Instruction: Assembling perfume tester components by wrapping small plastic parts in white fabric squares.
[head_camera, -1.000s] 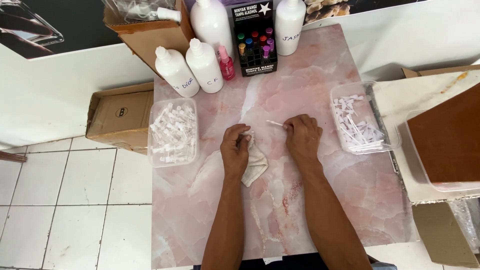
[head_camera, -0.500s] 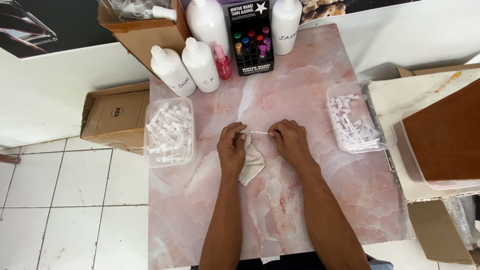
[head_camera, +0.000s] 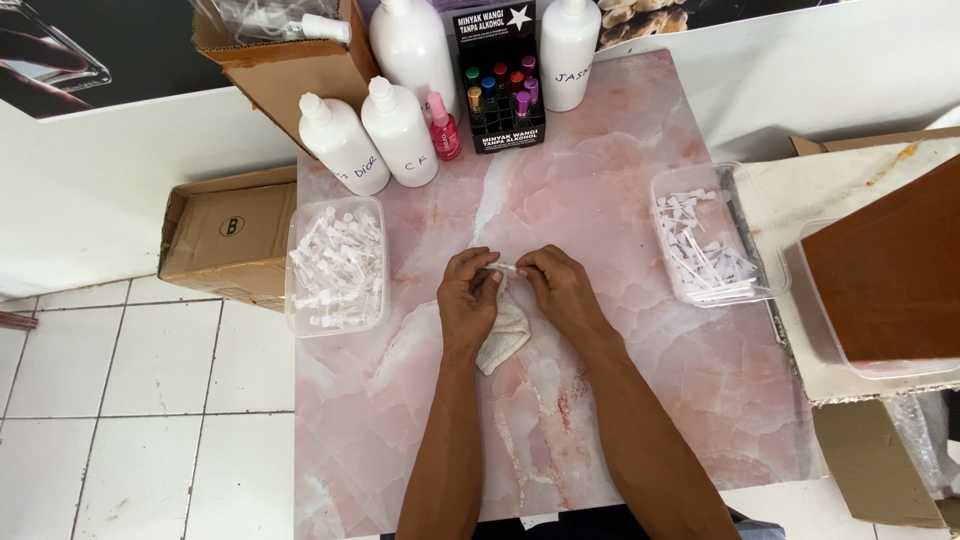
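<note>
**A:** Closest in, what are the hands at?

**B:** The left hand is pinched on a small clear vial and also has a white cloth tucked under its palm, resting on the pink marble tabletop. The right hand grips a thin white dip-tube sprayer by its fingertips, tip meeting the vial's mouth.

**A:** So which step is this?

**B:** I judge it as fitting the sprayer into the vial, mid-table. The next move calls for a straight, steady push with the vial kept from tilting.

**A:** And farther out?

**B:** Left, a clear tub of vials; right, a clear tub of sprayers. Beyond those, white squeeze bottles and a black display of small coloured bottles at the far edge.
</note>
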